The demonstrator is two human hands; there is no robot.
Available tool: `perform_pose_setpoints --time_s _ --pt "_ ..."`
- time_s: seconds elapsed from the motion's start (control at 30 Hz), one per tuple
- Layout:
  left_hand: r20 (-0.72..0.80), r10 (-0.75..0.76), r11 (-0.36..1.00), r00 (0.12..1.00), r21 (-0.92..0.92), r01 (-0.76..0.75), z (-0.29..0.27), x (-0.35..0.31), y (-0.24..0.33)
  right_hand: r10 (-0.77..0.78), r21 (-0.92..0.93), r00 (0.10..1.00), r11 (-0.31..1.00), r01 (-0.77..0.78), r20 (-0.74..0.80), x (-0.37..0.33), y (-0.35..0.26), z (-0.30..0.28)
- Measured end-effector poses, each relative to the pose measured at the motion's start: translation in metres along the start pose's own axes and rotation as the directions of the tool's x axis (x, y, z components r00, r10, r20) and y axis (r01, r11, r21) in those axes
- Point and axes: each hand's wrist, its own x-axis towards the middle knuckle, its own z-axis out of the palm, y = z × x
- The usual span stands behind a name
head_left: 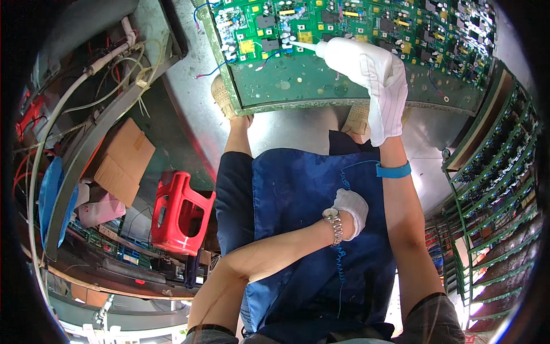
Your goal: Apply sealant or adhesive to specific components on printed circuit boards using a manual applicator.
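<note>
Two gloved hands were in view, doing different things. The right hand (385, 97), in a white glove, was wrapped tight around a white squeeze bottle (349, 57), fingers closed on its body. The bottle lay tilted, its thin nozzle (302, 46) pointing left and touching down among the parts on a large green circuit board (286, 80). That board lay flat on the metal bench (195, 109), directly ahead of the person's knees, so the bottle sat over the board's near middle, with the hand just to the right of the nozzle tip. A blue wrist strap (393, 170) circled the right forearm, and a coiled blue cord (340, 258) ran down from it over the blue apron (298, 229).

The left hand (350, 209), also in a white glove, rested curled into a loose fist on the apron at the lap, well apart from the board; whether it held anything could not be told. A metal watch (333, 223) sat on that wrist. A red plastic stool (182, 212) stood on the floor to the left.
</note>
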Motion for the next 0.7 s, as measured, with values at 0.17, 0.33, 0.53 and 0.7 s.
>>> perform_pose_setpoints --time_s 0.17,0.33,0.53,0.7 --pt "-0.023 0.016 1.000 1.000 0.017 -0.015 0.005 0.006 0.002 0.132 0.206 0.990 0.968 -0.141 0.058 0.000 0.001 -0.012" --pt "-0.001 -0.011 0.999 1.000 0.050 0.011 0.006 0.011 0.005 0.213 0.508 0.945 0.802 -0.313 0.246 0.000 -0.003 -0.038" --pt "0.000 0.049 0.996 0.999 0.081 -0.049 0.003 0.016 0.007 0.228 0.763 0.936 0.543 -0.351 0.269 0.004 -0.010 -0.079" --pt "0.002 0.047 0.994 0.999 0.094 -0.047 -0.001 0.015 0.009 0.263 0.660 0.965 0.723 -0.205 0.012 0.023 -0.012 -0.100"
